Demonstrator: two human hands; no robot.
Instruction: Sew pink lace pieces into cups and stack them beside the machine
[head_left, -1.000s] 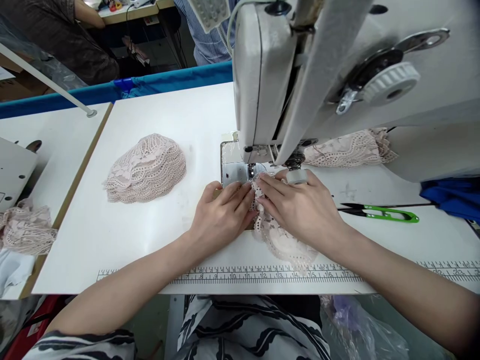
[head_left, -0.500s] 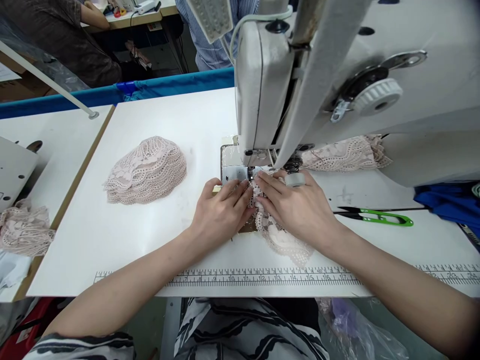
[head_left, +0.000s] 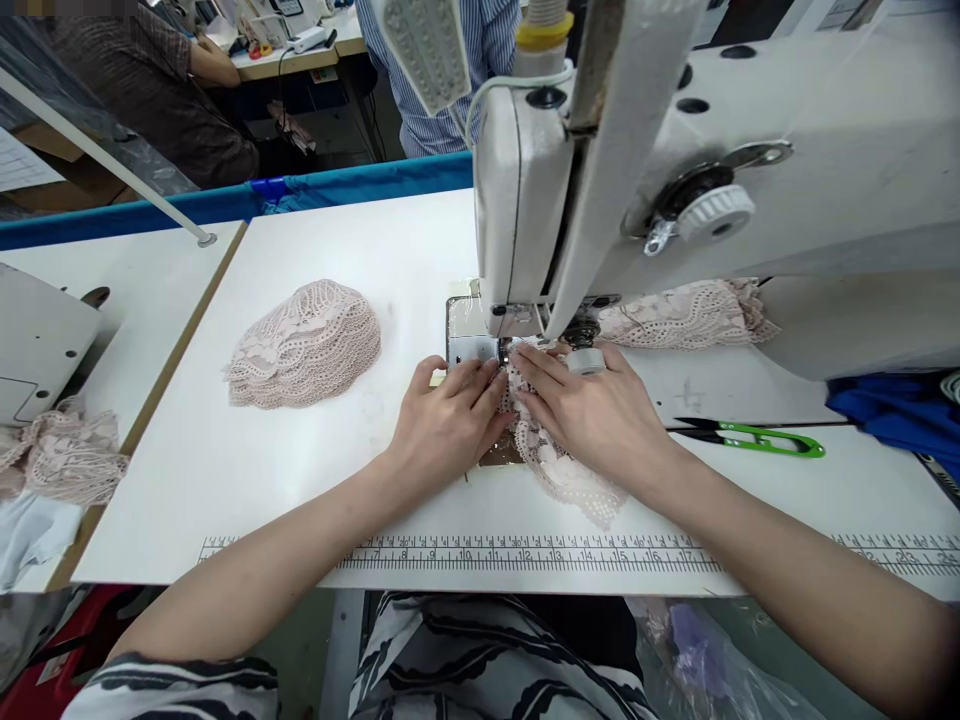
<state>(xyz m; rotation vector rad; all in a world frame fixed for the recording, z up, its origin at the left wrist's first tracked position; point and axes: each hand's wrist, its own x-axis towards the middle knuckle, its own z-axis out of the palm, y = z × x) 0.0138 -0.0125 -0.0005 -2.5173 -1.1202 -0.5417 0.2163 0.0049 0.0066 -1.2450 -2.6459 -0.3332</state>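
Note:
A piece of pale pink lace point(head_left: 574, 485) lies under the needle area of a white sewing machine point(head_left: 517, 190), its scalloped end spreading toward the front of the table. My left hand point(head_left: 448, 415) rests palm down at the lace's left edge, fingers spread and fingertips beside the presser foot point(head_left: 504, 350). Over the lace lies my right hand point(head_left: 589, 405), flat, with its fingers stretched toward the foot and pressing the fabric down. Both thumbs touch or nearly touch the lace. The stitching point is partly hidden by the fingers.
Left of the machine sits a stack of lace pieces point(head_left: 304, 345); more lace point(head_left: 686, 313) lies behind the machine arm. Green thread snips point(head_left: 757, 438) are at right, near blue cloth point(head_left: 885, 405). A printed ruler point(head_left: 465, 552) runs along the front edge. Two people are beyond the blue barrier point(head_left: 375, 180).
The camera view has shifted slightly, so the machine and table appear a little displaced. Both hands keep nearly the same place on the lace.

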